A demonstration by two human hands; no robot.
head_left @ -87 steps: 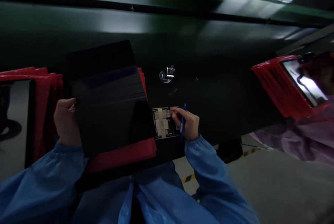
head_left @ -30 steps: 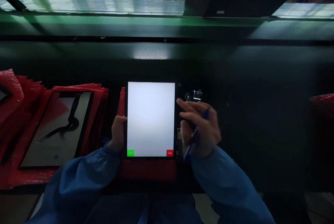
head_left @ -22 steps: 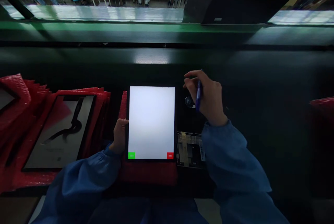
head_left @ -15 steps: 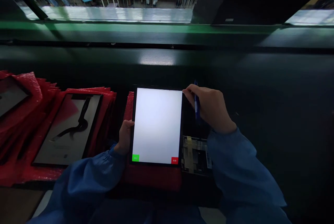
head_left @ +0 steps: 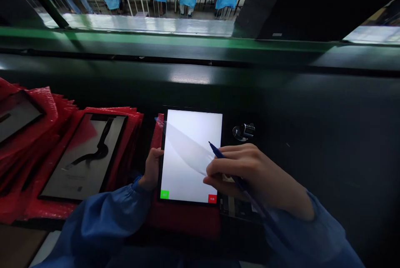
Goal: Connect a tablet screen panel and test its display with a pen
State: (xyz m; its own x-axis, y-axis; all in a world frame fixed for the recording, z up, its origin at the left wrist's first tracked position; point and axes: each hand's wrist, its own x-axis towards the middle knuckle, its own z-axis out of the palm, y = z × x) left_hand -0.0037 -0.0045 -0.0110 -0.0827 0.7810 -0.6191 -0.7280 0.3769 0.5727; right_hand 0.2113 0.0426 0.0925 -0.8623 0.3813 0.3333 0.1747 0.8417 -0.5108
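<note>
While my left hand (head_left: 153, 167) clamps the lit tablet (head_left: 191, 155) by its left edge, my right hand (head_left: 250, 174) is closed around a blue pen (head_left: 218, 154) over the screen. Red sleeves (head_left: 40, 151) sit stacked to the left.

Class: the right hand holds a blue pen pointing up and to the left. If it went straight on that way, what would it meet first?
Probably the lit white tablet screen: the right hand aims the blue pen across it. Height above the glass is unclear.
</note>
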